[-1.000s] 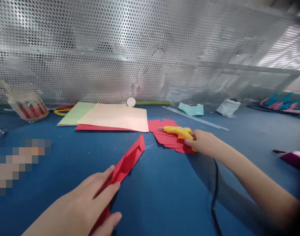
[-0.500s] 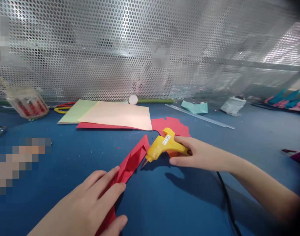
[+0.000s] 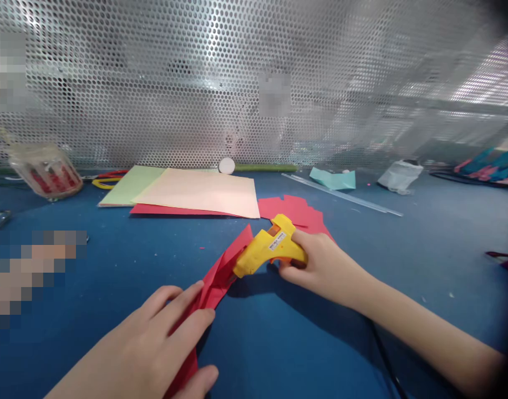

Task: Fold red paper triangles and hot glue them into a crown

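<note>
A folded strip of red paper (image 3: 221, 271) slants up from the near edge of the view, its far end pointed. My left hand (image 3: 150, 338) is closed around its lower part, fingers on top and thumb on the near side. A yellow glue gun (image 3: 264, 249) with a white label and orange trigger is gripped by my right hand (image 3: 320, 263). Its nozzle points down-left and meets the right side of the paper's fold; the very tip is hidden in the fold. Whether glue is coming out cannot be seen.
Behind lie cream paper (image 3: 199, 191), green paper (image 3: 129, 185) and red paper pieces (image 3: 293, 208). A jar (image 3: 48, 172) and scissors (image 3: 106, 182) stand left. Clear glue sticks (image 3: 341, 195) and a teal scrap (image 3: 333, 178) lie right. A black cord (image 3: 382, 349) trails nearby. A perforated metal panel (image 3: 187, 83) rises behind.
My right hand has moved the glue gun left, bringing its nozzle from beside the red paper into its fold. My left hand keeps its hold in nearly the same spot.
</note>
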Motion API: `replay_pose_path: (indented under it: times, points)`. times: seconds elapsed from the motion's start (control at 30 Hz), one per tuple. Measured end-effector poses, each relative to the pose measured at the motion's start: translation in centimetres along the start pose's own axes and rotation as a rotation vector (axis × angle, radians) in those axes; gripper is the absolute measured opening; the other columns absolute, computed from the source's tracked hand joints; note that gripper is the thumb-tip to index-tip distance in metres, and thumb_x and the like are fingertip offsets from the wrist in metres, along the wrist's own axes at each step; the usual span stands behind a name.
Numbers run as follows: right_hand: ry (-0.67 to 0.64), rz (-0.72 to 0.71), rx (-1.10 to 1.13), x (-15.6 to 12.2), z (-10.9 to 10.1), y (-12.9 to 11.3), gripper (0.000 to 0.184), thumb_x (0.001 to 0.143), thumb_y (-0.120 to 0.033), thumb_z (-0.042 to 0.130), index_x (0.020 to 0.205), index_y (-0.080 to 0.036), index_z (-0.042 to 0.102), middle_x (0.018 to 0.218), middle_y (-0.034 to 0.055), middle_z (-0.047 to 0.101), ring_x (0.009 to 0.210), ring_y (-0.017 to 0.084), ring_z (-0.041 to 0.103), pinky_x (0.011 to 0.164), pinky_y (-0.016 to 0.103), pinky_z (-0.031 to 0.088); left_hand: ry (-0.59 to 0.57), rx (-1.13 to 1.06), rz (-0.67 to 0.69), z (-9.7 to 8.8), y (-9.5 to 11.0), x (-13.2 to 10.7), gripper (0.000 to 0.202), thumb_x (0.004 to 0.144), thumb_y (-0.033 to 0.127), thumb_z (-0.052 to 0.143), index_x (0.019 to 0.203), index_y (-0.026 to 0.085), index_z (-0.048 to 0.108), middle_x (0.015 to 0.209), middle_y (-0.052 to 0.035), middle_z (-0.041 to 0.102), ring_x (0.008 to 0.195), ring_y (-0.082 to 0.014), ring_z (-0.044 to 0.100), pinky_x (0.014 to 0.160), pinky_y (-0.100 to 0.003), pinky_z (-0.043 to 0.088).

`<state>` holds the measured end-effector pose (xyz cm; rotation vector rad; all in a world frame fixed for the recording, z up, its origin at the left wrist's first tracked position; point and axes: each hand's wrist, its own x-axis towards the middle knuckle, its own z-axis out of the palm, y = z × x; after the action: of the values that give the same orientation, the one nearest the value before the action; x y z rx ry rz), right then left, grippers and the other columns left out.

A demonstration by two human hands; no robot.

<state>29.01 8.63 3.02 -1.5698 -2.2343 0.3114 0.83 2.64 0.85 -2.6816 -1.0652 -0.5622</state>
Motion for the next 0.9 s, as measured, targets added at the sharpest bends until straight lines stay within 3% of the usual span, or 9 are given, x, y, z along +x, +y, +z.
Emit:
replay_pose_path:
  times: [0.43, 0.7, 0.9]
  points:
    - [0.046, -0.173, -0.245, 0.0, -0.3, 1.0, 0.013, 0.072, -0.02, 0.054, 0.068, -0.025, 0.042, 0.052, -0.0028, 0.054, 0.043, 0.015, 0.052, 0.043, 0.024, 0.029, -0.016, -0.03, 0.027, -0.2, 0.0, -0.2, 0.035, 0.093, 0.046, 0.049, 0.119, 0.028, 0.064, 0.116, -0.0013, 0.071, 0.102, -0.0254, 0.065, 0.085, -0.035, 0.058]
    - [0.079, -0.166, -0.282, 0.1, 0.7, 0.8, 0.014, 0.075, -0.016, 0.054, 0.069, -0.024, 0.043, 0.052, -0.0034, 0.055, 0.043, 0.015, 0.056, 0.042, 0.021, 0.033, 0.008, -0.05, 0.024, 0.0, 0.0, -0.4, 0.036, 0.092, 0.047, 0.05, 0.12, 0.029, 0.064, 0.115, -0.0014, 0.072, 0.105, -0.0253, 0.065, 0.092, -0.035, 0.054]
    - [0.134, -0.212, -0.333, 0.1, 0.9, 1.3, 0.004, 0.08, -0.019, 0.053, 0.081, -0.022, 0.053, 0.054, -0.0013, 0.058, 0.045, 0.018, 0.058, 0.041, 0.024, 0.032, -0.02, -0.072, -0.007, -0.1, 0.0, 0.0, 0.036, 0.091, 0.048, 0.052, 0.12, 0.031, 0.064, 0.117, 0.0002, 0.071, 0.106, -0.0262, 0.064, 0.085, -0.034, 0.057]
